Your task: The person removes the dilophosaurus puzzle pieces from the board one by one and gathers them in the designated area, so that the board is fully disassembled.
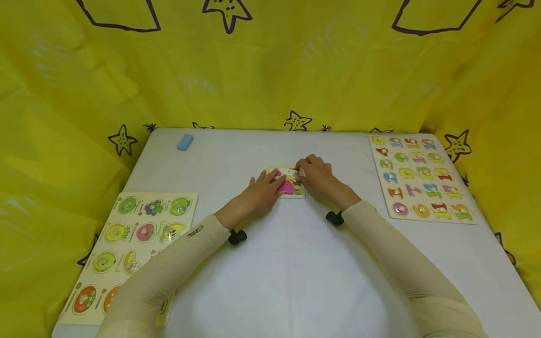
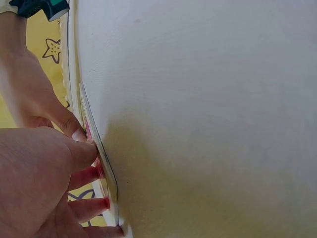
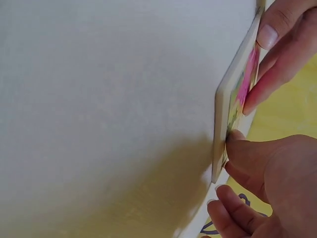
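A small wooden jigsaw puzzle [image 1: 290, 188] with a pink dinosaur picture lies on the table between both hands. My left hand [image 1: 258, 192] rests across its left part, fingers extended over the picture. In the left wrist view, the left fingertips [image 2: 105, 202] press on the face and the thumb is by the near edge. My right hand [image 1: 318, 177] is at the puzzle's upper right, fingers bent. In the right wrist view, the right thumb [image 3: 237, 141] and index finger touch the puzzle near its corner, while the other fingers curl beyond the edge.
A fruit peg board [image 1: 158, 211] lies at the left, partly under the left sleeve. At the right is a number peg board [image 1: 416, 183]. A blue block [image 1: 185, 142] sits at the back left. Yellow patterned cloth [image 1: 270, 70] hangs behind the white table [image 1: 296, 281].
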